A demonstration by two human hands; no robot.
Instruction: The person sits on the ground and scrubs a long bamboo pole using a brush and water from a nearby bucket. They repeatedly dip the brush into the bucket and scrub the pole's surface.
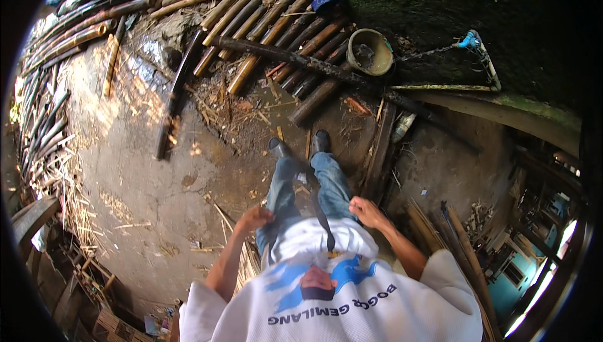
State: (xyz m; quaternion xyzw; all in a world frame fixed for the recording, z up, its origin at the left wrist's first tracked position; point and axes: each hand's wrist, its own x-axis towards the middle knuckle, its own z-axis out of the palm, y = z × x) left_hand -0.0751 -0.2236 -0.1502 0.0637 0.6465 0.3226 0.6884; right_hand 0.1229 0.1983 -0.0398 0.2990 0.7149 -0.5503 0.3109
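Note:
My left hand (255, 217) is beside my left thigh, its fingers curled in, close to the blue jeans (281, 185). On the other side, my right hand (366, 210) is closed too, against or just beside the right thigh. The inner sides of both hands are hidden, so I cannot tell whether they pinch cloth or anything small. A dark strap (321, 219) hangs down from the waist between the legs, over white cloth (304, 235). My dark boots (321, 141) stand on the wet floor, in front of a stack of bamboo poles (254, 59).
A dark pole (295, 59) lies across the bamboo ends. Beyond it stand a bucket (370, 52) and a blue object (326, 0). A pipe with a blue fitting (469, 39) is at the right wall. More poles (44, 128) lie left; slats (461, 235) lean at right.

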